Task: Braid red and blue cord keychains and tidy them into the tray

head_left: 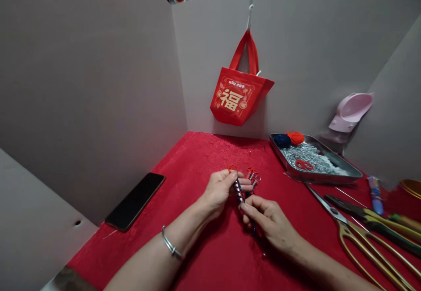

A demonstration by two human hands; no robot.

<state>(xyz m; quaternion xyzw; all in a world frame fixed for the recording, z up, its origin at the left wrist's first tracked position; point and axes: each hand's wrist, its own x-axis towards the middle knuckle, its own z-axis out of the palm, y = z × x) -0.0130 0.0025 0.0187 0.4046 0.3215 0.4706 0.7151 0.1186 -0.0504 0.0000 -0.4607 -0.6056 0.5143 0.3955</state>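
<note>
Between my two hands is a braided cord strip (238, 192) in dark blue and red with silver-white pieces along it and a small orange-red loop at its top end. My left hand (217, 192) pinches the upper end by the loop with thumb and forefinger, its other fingers stretched out behind. Lower down, my right hand (268, 221) grips the strip between thumb and fingertips. Loose cord ends hang below the right hand. Just beyond the fingers, several similar small looped pieces (253, 175) lie on the red cloth (210, 251), partly hidden by my hands.
A metal tray (324, 179) at the right holds silver pieces, dark blue yarn (282, 140) and orange yarn (296, 138). Gold-handled scissors (344, 229), pliers (378, 218) and a blue tube (375, 194) lie nearer. A phone (134, 201) lies left. A red bag (241, 96) hangs from the back panel.
</note>
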